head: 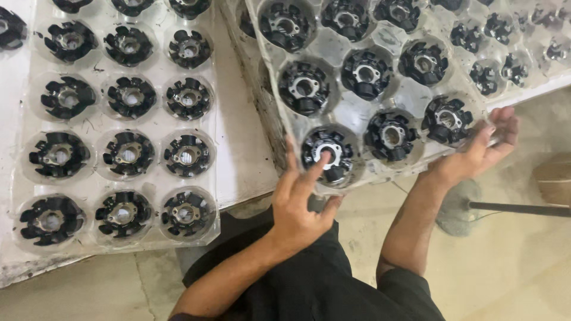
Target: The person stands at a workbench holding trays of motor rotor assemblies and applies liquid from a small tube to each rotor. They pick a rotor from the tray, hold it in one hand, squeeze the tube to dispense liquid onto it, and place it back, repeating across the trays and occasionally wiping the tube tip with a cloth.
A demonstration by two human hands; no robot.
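Note:
I hold a clear plastic tray (333,44) of round pockets, each with a black star-shaped stator core, tilted over the table's edge. My left hand (300,199) grips its near corner from below, with the index finger on the metal hub of the nearest core (327,156). My right hand (485,145) holds the tray's right corner edge, next to another core (447,120). My dark clothing shows at the bottom.
A second clear tray (156,116) filled with the same black cores lies flat on the white table (238,142) at left. More trays of cores (523,41) lie at the top right. On the floor at right stands a round base with a dark rod (517,208).

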